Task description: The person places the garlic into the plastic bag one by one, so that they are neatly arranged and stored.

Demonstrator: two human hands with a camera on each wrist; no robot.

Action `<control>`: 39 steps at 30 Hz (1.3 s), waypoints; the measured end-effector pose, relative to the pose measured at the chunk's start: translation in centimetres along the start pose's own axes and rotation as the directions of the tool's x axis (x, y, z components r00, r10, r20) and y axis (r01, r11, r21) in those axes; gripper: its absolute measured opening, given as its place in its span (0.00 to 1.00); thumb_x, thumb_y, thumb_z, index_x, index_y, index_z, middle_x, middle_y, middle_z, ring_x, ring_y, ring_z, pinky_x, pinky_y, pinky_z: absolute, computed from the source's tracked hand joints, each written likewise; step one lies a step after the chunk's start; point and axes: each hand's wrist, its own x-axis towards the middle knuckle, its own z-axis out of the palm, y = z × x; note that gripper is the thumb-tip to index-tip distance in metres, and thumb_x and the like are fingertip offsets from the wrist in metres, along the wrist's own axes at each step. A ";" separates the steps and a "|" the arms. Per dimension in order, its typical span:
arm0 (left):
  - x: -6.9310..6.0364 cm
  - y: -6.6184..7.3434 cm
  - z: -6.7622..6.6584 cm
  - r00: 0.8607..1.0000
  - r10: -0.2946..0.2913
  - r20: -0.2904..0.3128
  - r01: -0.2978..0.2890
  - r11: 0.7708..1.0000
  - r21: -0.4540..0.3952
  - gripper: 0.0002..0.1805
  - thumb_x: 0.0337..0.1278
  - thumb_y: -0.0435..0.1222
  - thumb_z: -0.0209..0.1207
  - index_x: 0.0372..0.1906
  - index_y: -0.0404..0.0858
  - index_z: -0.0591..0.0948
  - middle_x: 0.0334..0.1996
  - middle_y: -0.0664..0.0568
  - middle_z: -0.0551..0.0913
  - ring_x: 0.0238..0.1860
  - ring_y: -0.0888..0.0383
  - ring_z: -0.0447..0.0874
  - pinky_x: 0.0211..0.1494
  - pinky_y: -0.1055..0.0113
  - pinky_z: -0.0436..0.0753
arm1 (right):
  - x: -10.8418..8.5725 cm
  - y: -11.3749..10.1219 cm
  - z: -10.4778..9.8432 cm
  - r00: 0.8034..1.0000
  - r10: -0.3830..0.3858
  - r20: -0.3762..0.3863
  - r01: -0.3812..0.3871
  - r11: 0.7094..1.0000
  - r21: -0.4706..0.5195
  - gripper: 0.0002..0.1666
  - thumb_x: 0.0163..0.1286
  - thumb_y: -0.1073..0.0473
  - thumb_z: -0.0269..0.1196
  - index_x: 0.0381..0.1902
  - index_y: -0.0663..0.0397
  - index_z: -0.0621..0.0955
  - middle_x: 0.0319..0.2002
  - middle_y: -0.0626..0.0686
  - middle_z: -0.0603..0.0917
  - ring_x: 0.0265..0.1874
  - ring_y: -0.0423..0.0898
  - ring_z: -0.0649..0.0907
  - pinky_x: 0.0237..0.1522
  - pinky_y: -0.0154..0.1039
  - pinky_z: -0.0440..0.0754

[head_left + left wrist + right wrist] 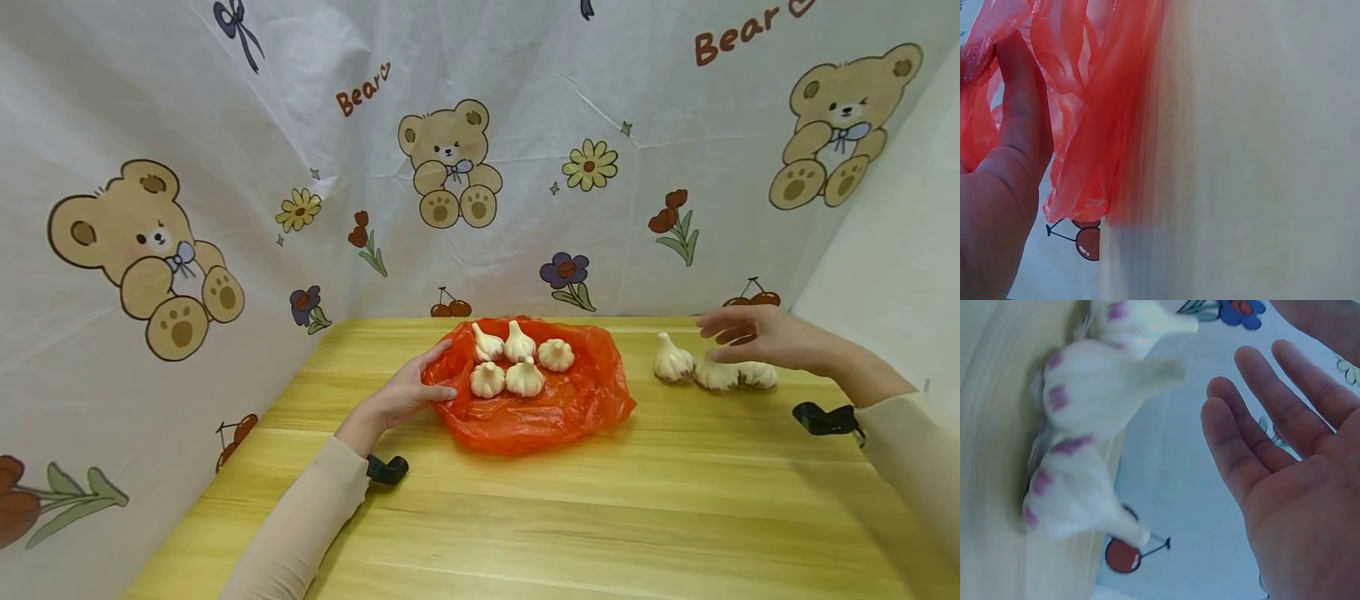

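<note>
- Lying nearest are the pale sleeves point(303, 517) of the person's two arms, coming in from the lower left and the right over a wooden table point(570, 517) with a yellowish grain.
- A dark wrist device point(387, 471) sits at the left cuff, and a second black device point(825, 419) sits at the right one.
- The left hand point(397, 396) holds the left edge of a red plastic bag point(517, 429), its thumb and forefinger set apart with the film between them; the other fingers are hidden.
- The bag rests on the table, its mouth spread and its rim crumpled.
- Five garlic bulbs point(524, 379) sit inside the bag toward its left and far side, two in front, two behind, and one to the right of these.
- The right hand point(768, 337) hangs just above the bulbs at the right, holding nothing, its fingers loosely extended and slightly spread.
- Beneath it, three more bulbs point(672, 360) stand close together in a row on the table, well apart from the bag; the right wrist view shows purple patches on them.
- Farthest back hangs a white sheet point(525, 58) printed with bears, flowers, cherries and bows.
</note>
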 end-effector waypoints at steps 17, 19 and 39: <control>-0.2 0.1 -0.1 0.999 0.027 0.034 -0.026 0.999 -0.029 0.55 0.61 0.19 0.60 0.85 0.51 0.45 0.82 0.40 0.51 0.74 0.42 0.65 0.65 0.56 0.83 | -0.5 6.2 -1.7 0.988 0.084 -0.129 -0.074 0.994 0.074 0.29 0.72 0.53 0.68 0.67 0.55 0.75 0.51 0.22 0.77 0.48 0.14 0.71 0.42 0.22 0.78; -0.2 0.1 -0.1 0.999 0.024 0.030 -0.024 1.000 -0.020 0.55 0.61 0.19 0.61 0.85 0.51 0.46 0.82 0.41 0.52 0.74 0.43 0.66 0.65 0.56 0.83 | -0.5 6.7 -1.8 0.988 0.101 -0.118 -0.090 0.991 0.098 0.29 0.73 0.54 0.67 0.68 0.55 0.74 0.50 0.21 0.76 0.48 0.15 0.71 0.42 0.21 0.77; -0.4 0.5 0.1 1.000 0.012 0.008 -0.012 1.000 0.009 0.54 0.62 0.20 0.61 0.85 0.51 0.47 0.83 0.44 0.51 0.76 0.42 0.64 0.63 0.60 0.84 | -0.4 12.5 1.3 0.990 0.139 -0.036 -0.122 0.946 0.299 0.40 0.77 0.58 0.61 0.80 0.49 0.57 0.51 0.17 0.72 0.49 0.19 0.77 0.51 0.41 0.81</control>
